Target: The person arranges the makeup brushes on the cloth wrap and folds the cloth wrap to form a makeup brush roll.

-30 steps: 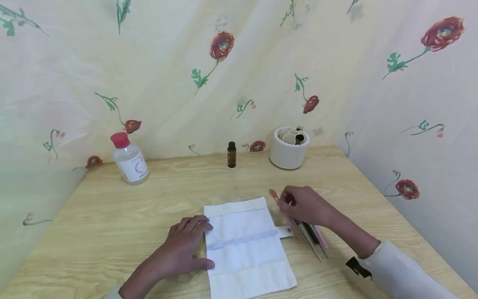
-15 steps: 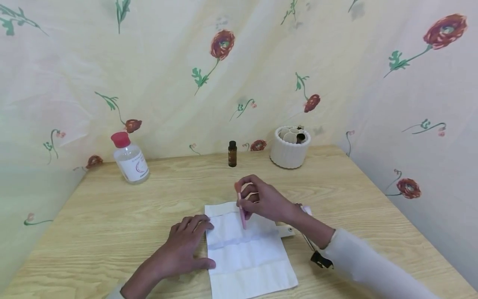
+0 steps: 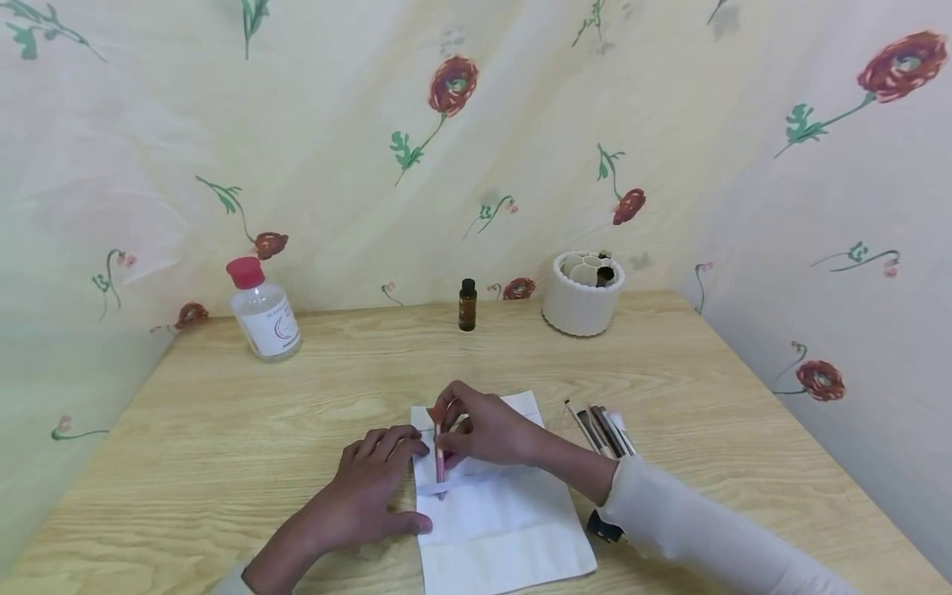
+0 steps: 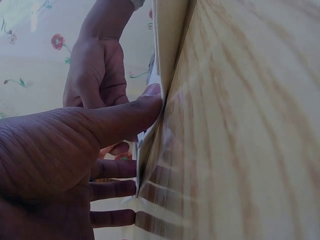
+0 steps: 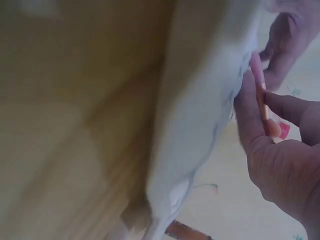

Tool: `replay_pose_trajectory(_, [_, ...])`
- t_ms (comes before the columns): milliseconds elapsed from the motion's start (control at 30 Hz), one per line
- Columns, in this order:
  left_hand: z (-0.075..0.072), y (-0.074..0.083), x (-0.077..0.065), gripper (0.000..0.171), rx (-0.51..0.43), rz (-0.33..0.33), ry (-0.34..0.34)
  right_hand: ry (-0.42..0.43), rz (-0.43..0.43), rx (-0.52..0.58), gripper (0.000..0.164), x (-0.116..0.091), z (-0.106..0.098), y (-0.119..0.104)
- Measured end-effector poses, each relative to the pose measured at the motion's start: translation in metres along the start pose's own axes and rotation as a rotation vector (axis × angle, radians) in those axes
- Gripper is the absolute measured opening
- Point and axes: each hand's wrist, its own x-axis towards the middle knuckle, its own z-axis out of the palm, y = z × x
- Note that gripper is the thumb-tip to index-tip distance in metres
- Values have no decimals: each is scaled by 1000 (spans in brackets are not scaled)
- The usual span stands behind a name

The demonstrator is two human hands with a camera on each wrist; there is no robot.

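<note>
The white cloth (image 3: 513, 521) lies near centre, as before. The left hand (image 3: 368, 487) has stayed at its left edge, fingers spread and loosely bent, thumb resting on it, gripping nothing. The right hand (image 3: 485, 430) has moved left over the cloth, fingertips pinching the brush (image 3: 440, 469), whose handle now meets the cloth's band (image 3: 426, 490); how far it tucks under is unclear. At right, the sleeve (image 3: 669, 500) hides the other brushes' (image 3: 603, 426) near ends.
</note>
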Motion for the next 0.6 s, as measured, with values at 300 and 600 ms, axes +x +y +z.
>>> replay_pose_trajectory(300, [0, 0, 0, 77, 10, 24, 19, -165, -89, -325, 9, -5, 3, 0])
replay_pose_trajectory(600, [2, 0, -1, 77, -6, 10, 12, -155, -140, -490, 6, -17, -9, -9])
